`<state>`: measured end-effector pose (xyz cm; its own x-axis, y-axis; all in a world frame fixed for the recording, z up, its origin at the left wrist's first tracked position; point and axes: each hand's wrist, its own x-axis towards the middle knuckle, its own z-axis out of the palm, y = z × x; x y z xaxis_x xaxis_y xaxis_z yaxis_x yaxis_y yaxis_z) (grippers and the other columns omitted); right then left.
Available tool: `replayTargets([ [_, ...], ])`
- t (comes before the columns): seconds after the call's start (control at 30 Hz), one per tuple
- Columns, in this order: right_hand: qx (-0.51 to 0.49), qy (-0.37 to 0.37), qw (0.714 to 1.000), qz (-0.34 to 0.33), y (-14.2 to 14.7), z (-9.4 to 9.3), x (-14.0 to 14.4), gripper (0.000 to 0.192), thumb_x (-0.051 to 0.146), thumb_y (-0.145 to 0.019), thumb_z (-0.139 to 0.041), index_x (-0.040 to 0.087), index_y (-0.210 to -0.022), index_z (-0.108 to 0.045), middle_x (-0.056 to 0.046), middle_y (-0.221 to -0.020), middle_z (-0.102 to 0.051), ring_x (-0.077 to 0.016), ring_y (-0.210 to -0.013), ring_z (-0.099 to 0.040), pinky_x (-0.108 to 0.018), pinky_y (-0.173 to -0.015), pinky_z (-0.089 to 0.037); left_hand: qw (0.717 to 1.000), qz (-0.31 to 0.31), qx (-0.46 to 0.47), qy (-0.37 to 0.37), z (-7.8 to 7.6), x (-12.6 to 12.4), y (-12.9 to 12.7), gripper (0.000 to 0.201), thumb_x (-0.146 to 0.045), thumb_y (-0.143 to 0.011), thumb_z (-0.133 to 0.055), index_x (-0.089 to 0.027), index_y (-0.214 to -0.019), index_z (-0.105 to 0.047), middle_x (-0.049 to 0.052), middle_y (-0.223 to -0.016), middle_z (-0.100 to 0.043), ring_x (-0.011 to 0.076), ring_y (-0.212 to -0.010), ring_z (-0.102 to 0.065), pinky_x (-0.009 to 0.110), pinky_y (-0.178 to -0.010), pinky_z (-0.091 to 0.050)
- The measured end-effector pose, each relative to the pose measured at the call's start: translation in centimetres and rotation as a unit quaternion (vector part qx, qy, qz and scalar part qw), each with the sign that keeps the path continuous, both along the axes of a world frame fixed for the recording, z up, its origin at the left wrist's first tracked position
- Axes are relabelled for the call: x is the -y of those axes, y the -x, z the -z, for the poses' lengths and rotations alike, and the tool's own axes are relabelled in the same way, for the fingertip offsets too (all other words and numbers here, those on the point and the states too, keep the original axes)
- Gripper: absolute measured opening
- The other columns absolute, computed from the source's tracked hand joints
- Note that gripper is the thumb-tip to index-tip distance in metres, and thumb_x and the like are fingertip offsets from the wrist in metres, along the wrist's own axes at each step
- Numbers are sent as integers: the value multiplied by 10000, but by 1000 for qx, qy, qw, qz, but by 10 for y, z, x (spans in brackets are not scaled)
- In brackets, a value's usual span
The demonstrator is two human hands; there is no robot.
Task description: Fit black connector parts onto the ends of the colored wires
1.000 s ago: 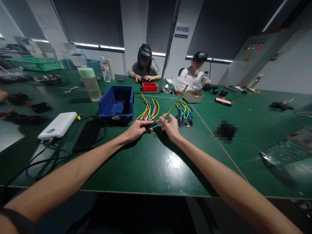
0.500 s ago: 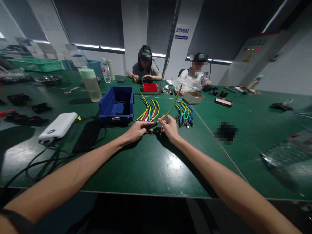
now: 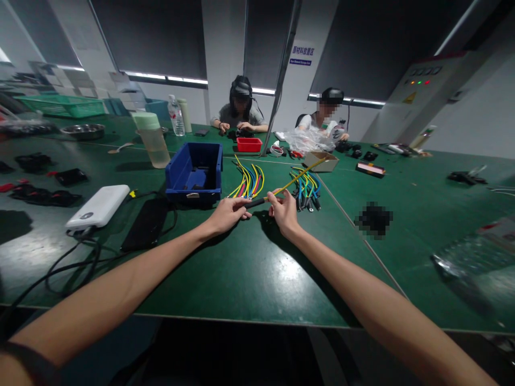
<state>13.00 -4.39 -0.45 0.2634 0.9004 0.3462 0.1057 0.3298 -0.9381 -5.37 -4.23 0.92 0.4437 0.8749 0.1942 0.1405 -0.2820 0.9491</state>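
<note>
Our left hand (image 3: 228, 213) pinches the black sleeve (image 3: 254, 203); our right hand (image 3: 284, 210) grips the yellow-green wire (image 3: 300, 176), its length running up and rightward away from us.

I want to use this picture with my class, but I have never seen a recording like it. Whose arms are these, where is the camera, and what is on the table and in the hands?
There is no machine here. The camera sits on a person's head and looks forward and down, so the two bare arms reaching in from the bottom edge are that person's own.

The left hand and the right hand together hold one yellow wire with a black sleeve at its near end. The wire slants up and away to the right.

On the green table behind the hands lie two bundles of coloured wires, a blue bin, a white power bank, a black phone and a clear cup. Two other people sit at the far side, busy with their own work.
</note>
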Motion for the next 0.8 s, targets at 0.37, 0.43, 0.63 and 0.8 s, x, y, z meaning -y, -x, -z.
replayTargets([
  [0.37,7,-1,1000,17,0,0,0,319,484,-756,-600,207,-859,-480,22,-652,-615,-69,-347,-444,-193,-332,-335,1000,13,-5,-5,-3,0,0,336,-142,-801,-523,-60,-1115,-608,91,-774,-706,158,-696,-669,287,-677,-528],
  [0.43,6,1,1000,18,0,1,0,321,490,-758,-594,207,-858,-481,19,-658,-615,-70,-348,-443,-196,-331,-334,1000,20,0,-1,-2,0,1,345,-145,-802,-523,-59,-1127,-601,95,-789,-707,160,-703,-670,291,-680,-526],
  [0.63,0,11,1000,19,-1,0,1,335,502,-746,-607,209,-857,-486,16,-658,-607,-75,-359,-450,-203,-340,-333,1000,29,0,-9,1,-3,3,376,-168,-818,-515,-63,-1171,-589,89,-760,-703,161,-702,-667,303,-702,-519],
  [0.8,10,13,1000,18,-1,0,1,331,498,-756,-598,208,-863,-478,20,-660,-605,-77,-365,-457,-204,-348,-345,999,29,-4,-21,3,-5,3,379,-165,-808,-511,-73,-1166,-596,112,-886,-703,148,-675,-654,303,-694,-518],
])
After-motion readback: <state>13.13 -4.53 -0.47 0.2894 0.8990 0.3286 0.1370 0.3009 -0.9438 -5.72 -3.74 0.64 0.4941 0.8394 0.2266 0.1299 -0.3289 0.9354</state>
